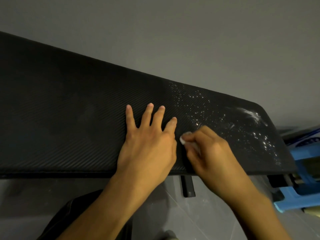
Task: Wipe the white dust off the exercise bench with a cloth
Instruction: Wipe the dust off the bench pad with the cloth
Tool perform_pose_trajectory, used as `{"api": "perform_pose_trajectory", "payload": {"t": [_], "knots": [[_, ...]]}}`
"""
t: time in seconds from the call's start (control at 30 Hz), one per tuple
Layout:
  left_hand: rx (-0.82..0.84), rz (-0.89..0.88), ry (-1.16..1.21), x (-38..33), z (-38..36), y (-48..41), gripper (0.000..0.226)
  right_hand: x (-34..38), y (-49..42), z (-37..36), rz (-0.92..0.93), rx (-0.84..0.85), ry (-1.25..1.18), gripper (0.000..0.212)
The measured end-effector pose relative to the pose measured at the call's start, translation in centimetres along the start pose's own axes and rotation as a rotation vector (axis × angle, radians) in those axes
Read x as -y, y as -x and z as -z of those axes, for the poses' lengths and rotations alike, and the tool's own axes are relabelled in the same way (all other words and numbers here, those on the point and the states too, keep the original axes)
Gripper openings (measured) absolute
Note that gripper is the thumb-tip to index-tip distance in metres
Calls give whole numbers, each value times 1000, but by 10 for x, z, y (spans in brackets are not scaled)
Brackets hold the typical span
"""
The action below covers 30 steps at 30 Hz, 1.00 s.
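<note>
A long black ribbed exercise bench (69, 118) runs across the view from upper left to right. White dust (225, 122) speckles its right part, with a thicker smear near the far right corner. My left hand (149, 144) lies flat on the pad with fingers spread, just left of the dust. My right hand (211, 153) is closed around a small white cloth (183, 139), pressed on the pad at the dust's near left edge. Most of the cloth is hidden inside the fist.
A grey wall rises behind the bench. Blue plastic items (301, 187) and a printed package (304, 137) sit at the right end. A black bench leg (187, 186) stands on the grey tiled floor. A dark trouser leg (72, 220) shows at the bottom.
</note>
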<state>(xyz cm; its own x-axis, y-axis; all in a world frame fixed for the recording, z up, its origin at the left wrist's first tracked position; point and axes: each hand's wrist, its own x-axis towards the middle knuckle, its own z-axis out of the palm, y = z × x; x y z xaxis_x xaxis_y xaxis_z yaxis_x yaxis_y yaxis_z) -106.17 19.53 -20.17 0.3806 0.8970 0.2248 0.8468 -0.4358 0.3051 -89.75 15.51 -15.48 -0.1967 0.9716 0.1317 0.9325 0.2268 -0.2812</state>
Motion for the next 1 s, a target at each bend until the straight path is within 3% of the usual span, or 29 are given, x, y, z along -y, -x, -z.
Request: {"api": "perform_pose_trajectory", "payload": {"t": [0.1,0.3,0.47,0.7,1.0], "knots": [[5,5,-15,-1,1,0,58,-11,-16,3,-29,39,44,16],[-4,8,-5,-1,0,1,57,-23,-95,-15,-148,-78,89,27],[-20,27,13,-2,1,0,51,-12,-54,-6,24,0,46,22],[-20,52,1,-2,-1,-1,50,-29,-118,-14,-106,-80,108,25],[6,145,-4,-2,0,-5,63,-22,-83,-9,20,-44,63,22]]}}
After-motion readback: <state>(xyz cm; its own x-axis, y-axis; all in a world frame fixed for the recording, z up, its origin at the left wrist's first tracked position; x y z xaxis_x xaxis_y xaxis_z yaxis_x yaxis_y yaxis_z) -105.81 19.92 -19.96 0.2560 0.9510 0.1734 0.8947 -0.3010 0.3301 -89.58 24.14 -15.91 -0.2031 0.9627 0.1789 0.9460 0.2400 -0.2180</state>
